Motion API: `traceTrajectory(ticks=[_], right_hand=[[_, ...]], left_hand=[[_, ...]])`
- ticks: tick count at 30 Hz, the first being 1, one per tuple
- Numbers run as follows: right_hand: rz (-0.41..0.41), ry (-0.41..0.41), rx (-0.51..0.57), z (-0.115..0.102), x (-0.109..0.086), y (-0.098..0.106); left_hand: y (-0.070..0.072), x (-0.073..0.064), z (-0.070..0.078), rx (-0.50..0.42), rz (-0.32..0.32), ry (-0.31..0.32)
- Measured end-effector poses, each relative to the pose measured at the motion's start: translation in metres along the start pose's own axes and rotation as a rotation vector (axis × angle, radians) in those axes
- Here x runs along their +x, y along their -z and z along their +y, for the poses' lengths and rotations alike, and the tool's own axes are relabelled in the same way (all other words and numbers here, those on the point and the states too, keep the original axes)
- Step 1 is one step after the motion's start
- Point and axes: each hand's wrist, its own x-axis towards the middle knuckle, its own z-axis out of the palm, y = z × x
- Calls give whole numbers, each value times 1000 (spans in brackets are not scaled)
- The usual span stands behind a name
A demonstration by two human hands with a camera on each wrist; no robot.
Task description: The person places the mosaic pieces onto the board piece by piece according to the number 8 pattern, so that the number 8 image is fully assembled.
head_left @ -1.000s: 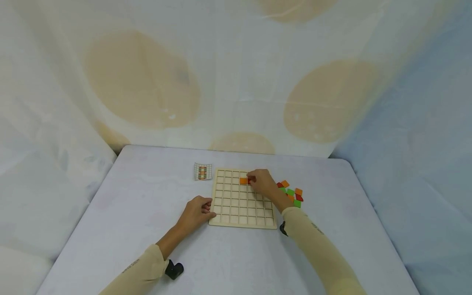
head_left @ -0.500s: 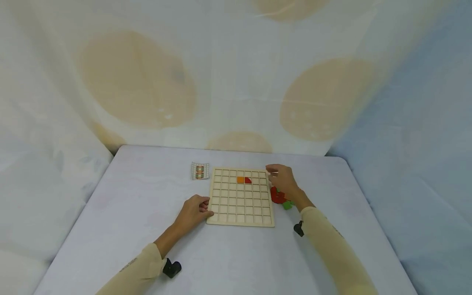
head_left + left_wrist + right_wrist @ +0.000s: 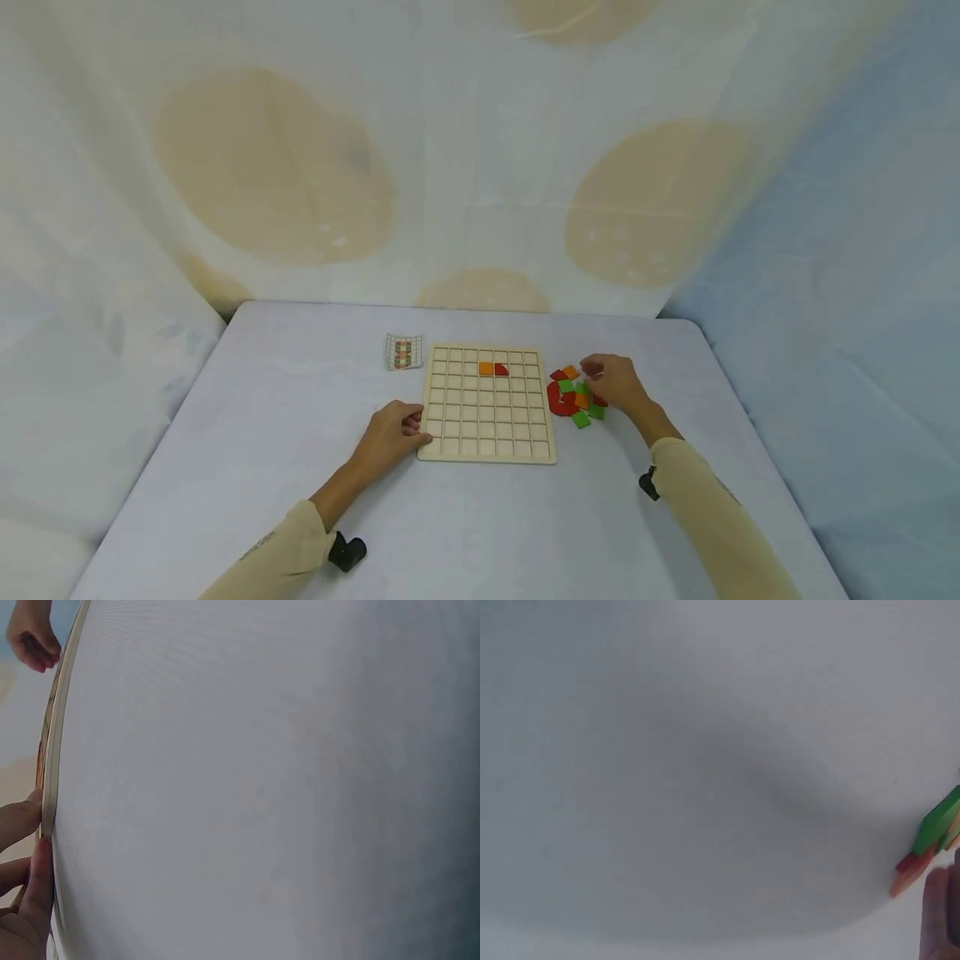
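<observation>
A pale wooden grid board [image 3: 480, 414] lies on the table in the head view, with an orange square tile [image 3: 486, 368] and a red quarter-round tile [image 3: 502, 369] side by side in its upper cells. My left hand [image 3: 387, 439] holds the board's lower left edge; in the left wrist view, thumb and fingers meet at the board's edge [image 3: 52, 765]. To the board's right is a loose heap of red, green and orange tiles [image 3: 581, 421]. Over the heap's right side hovers my right hand [image 3: 617, 383], fingers loosely bent, with no tile visible in them.
A small card [image 3: 403, 352] with a printed coloured grid lies beyond the board's upper left corner. Patterned cloth hangs behind the white table [image 3: 480, 533] and along its sides. Each wrist carries a small black camera.
My right hand has left the red tile in its cell and moved right, past the board's edge, to the tile heap. The left hand keeps its place on the board.
</observation>
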Motion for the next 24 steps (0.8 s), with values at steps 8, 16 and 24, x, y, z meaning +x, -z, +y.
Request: traceTrajectory(ticks=[8, 16, 24], right_hand=[[-127, 54, -9, -1, 1, -1], [-157, 115, -133, 3, 3, 2], [-141, 101, -177, 4, 1, 5]], left_hand=[[0, 0, -3, -23, 23, -17], [-3, 2, -4, -28, 23, -36], [-2, 1, -3, -8, 3, -35]])
